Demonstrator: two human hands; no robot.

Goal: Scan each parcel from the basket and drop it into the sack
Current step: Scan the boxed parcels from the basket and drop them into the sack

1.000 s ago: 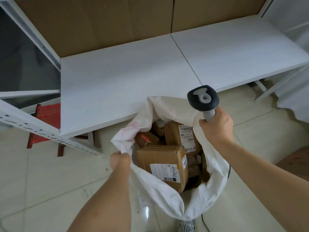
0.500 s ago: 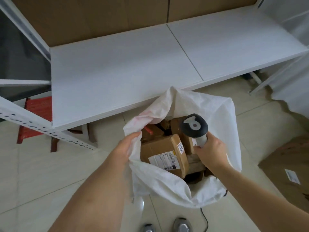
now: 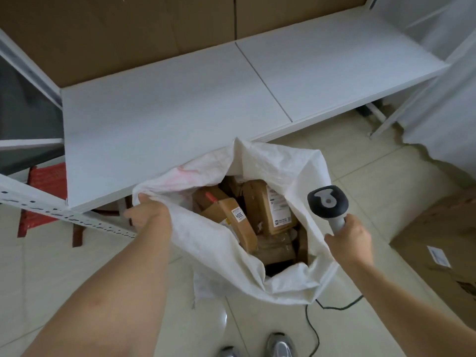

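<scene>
- Sack [image 3: 288, 284]: white woven, mouth wide open, standing on the floor [image 3: 381, 191] just in front of the worktop [image 3: 167, 119].
- Parcels [image 3: 268, 212]: several brown cardboard boxes piled inside the sack, tilted at mixed angles; white labels visible on two of them.
- Your left hand [image 3: 149, 215]: grip curled around the sack's left rim, bunching the fabric and holding the mouth open.
- Your right hand [image 3: 350, 240]: grip wrapped around the scanner [image 3: 328, 202] handle, just outside the sack's right rim. Scanner upright, dark head on top.
- Cable [image 3: 316, 328]: black, trailing across the floor below the sack, near your shoes [image 3: 280, 345].
- Worktop: white, two panels with a seam between them, brown board behind.
- Red stool [image 3: 46, 191]: under the worktop's left end, partly hidden by a white perforated rail [image 3: 59, 215].
- Flat cardboard [image 3: 443, 253] with a white label lies on the floor to your right, well apart from the sack.
</scene>
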